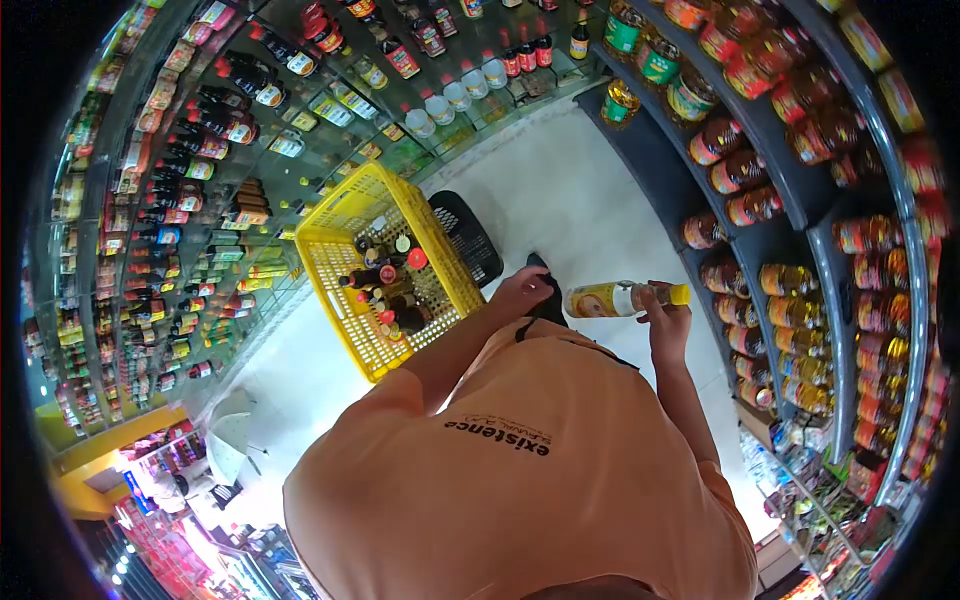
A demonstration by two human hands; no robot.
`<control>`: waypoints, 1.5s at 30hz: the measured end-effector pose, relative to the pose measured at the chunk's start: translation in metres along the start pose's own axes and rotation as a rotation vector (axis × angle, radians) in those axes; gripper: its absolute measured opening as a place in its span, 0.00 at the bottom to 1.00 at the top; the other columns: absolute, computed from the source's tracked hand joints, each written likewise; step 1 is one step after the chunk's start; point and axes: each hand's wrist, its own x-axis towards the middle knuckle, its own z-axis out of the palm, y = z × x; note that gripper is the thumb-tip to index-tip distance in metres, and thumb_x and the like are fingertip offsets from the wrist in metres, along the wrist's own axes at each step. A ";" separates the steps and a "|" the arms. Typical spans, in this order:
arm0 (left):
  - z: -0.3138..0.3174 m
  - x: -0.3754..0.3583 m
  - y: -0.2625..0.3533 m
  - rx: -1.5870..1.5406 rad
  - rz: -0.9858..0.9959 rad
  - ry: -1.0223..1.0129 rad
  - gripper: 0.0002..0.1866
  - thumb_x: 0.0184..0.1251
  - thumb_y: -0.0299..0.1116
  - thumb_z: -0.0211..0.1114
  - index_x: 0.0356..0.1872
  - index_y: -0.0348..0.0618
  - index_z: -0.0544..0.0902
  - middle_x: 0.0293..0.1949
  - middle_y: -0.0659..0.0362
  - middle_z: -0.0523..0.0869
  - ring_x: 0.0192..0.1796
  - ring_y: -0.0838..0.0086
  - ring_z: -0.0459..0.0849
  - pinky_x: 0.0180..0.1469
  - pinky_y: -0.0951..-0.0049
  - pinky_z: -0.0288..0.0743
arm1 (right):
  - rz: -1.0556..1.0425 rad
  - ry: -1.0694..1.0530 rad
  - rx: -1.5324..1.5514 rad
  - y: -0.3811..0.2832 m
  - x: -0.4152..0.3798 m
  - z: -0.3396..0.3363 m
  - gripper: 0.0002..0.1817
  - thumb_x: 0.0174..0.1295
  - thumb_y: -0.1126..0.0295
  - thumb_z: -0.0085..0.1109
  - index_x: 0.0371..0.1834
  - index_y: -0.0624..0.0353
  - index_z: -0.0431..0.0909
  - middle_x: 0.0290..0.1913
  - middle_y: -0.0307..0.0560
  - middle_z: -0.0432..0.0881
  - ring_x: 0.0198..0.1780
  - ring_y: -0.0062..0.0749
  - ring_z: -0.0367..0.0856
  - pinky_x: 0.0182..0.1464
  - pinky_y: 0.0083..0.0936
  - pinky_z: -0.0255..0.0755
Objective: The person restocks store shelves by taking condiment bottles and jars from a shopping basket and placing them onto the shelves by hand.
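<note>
On the right, my right hand (665,308) is wrapped round a clear bottle (603,299) near its neck. The bottle has a yellow cap and a yellow-and-white label, and its base points left, towards my left hand (524,290). That hand is apart from the bottle, with fingers loosely curved and nothing visible in it. Left of it stands a yellow perforated basket (455,262) on the floor, holding several dark bottles (372,277), some with red caps.
Glass shelves (440,150) of sauce bottles line the left and far side. Dark shelving (640,165) with oil bottles curves along the right. A black basket (470,238) sits beyond the yellow one. A pale umbrella (230,440) is at lower left.
</note>
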 end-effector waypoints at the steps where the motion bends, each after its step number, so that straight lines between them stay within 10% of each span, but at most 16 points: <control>1: -0.007 0.012 0.014 -0.013 -0.001 0.004 0.26 0.65 0.36 0.73 0.63 0.44 0.77 0.44 0.56 0.87 0.44 0.71 0.86 0.47 0.71 0.82 | 0.000 -0.007 -0.013 -0.012 0.019 0.010 0.16 0.66 0.66 0.67 0.50 0.68 0.80 0.39 0.47 0.87 0.37 0.25 0.85 0.32 0.21 0.79; 4: -0.035 0.034 0.079 -0.073 0.073 -0.209 0.41 0.59 0.33 0.78 0.74 0.46 0.66 0.66 0.52 0.75 0.61 0.65 0.81 0.60 0.66 0.79 | -0.041 -0.076 -0.041 -0.052 0.070 0.044 0.18 0.68 0.63 0.65 0.51 0.68 0.79 0.40 0.47 0.86 0.37 0.26 0.85 0.31 0.21 0.78; 12: -0.126 0.091 0.129 -0.067 0.223 -0.002 0.37 0.52 0.33 0.82 0.65 0.46 0.73 0.46 0.60 0.88 0.50 0.73 0.85 0.54 0.70 0.79 | 0.050 -0.300 0.121 -0.126 0.180 0.135 0.22 0.70 0.57 0.62 0.53 0.66 0.75 0.44 0.48 0.85 0.43 0.30 0.86 0.34 0.24 0.80; 29: -0.189 0.196 0.175 0.030 -0.024 0.613 0.40 0.58 0.35 0.78 0.70 0.44 0.67 0.58 0.49 0.85 0.53 0.61 0.89 0.56 0.64 0.81 | 0.074 -1.027 -0.043 -0.169 0.427 0.265 0.13 0.69 0.71 0.64 0.53 0.65 0.79 0.45 0.43 0.86 0.47 0.27 0.86 0.46 0.26 0.84; 32: -0.184 0.207 0.137 -0.157 -0.164 0.813 0.36 0.65 0.35 0.72 0.71 0.42 0.66 0.54 0.48 0.87 0.48 0.66 0.90 0.52 0.66 0.82 | -0.416 -1.101 -0.176 -0.171 0.458 0.300 0.16 0.64 0.66 0.71 0.48 0.65 0.81 0.40 0.43 0.88 0.43 0.24 0.87 0.47 0.22 0.79; 39: -0.123 0.121 0.036 -0.331 -0.472 1.241 0.24 0.68 0.31 0.68 0.63 0.38 0.74 0.39 0.54 0.90 0.39 0.71 0.89 0.43 0.69 0.82 | -0.620 -1.005 -0.407 -0.166 0.505 0.399 0.21 0.61 0.62 0.72 0.52 0.63 0.82 0.39 0.54 0.88 0.39 0.40 0.89 0.43 0.32 0.80; 41: -0.088 0.102 -0.014 -0.471 -0.518 1.383 0.22 0.68 0.29 0.66 0.62 0.38 0.75 0.36 0.55 0.89 0.35 0.72 0.88 0.39 0.71 0.82 | -0.754 -1.023 -0.456 -0.159 0.511 0.439 0.21 0.63 0.63 0.71 0.55 0.62 0.80 0.37 0.45 0.89 0.40 0.25 0.88 0.44 0.24 0.79; 45: -0.036 0.073 -0.048 -0.678 -0.639 1.555 0.21 0.67 0.29 0.64 0.60 0.37 0.76 0.33 0.55 0.89 0.31 0.72 0.87 0.36 0.71 0.81 | -0.765 -1.041 -0.463 -0.168 0.490 0.520 0.22 0.61 0.58 0.72 0.54 0.59 0.82 0.45 0.56 0.87 0.46 0.52 0.87 0.47 0.37 0.79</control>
